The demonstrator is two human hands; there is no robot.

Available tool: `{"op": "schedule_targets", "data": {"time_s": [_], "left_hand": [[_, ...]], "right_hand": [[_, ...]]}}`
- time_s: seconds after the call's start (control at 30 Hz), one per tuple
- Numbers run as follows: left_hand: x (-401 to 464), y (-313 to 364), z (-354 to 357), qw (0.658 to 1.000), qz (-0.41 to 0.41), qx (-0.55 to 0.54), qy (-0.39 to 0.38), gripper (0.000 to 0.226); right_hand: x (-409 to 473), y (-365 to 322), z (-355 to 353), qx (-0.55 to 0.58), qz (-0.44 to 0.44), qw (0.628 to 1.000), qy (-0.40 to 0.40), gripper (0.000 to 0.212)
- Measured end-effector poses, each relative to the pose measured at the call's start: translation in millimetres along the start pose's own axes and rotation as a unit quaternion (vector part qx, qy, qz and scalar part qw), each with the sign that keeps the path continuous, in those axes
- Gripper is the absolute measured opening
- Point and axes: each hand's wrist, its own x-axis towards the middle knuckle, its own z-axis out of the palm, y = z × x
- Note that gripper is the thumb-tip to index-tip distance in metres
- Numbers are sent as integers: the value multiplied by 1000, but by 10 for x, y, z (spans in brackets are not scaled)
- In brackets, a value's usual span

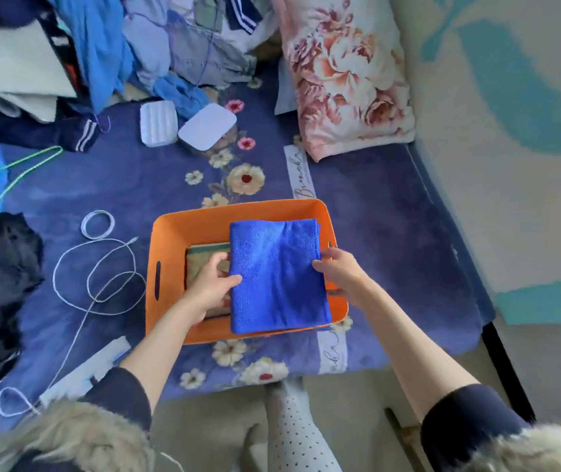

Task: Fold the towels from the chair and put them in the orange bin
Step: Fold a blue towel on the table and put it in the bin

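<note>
The step in hand was placement: a folded blue towel [277,274] was held flat over the orange bin [204,223] on the bed [391,233], the left hand [212,284] pinching its left edge and the right hand [338,270] pinching its right edge. A folded green towel [204,257] already lay in the bin's left half, partly under the left hand. The next move appeared to call for lowering the blue towel level beside or upon the green one, then releasing both edges together so the fold held.
</note>
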Motion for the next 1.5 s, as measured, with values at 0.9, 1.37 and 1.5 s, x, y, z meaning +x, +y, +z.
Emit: {"op": "schedule_targets", "data": {"time_s": [0.9,1.37,1.5], "left_hand": [[1547,-528,529,992,-53,117,19,62],[1815,-756,577,737,201,642,-67,138],[2011,-799,623,724,189,656,-97,130]], "right_hand": [[1485,224,521,-512,-10,858,28,53],[1822,609,547,-723,-115,678,-69,105],[1999,728,587,-707,-96,697,-74,117]]}}
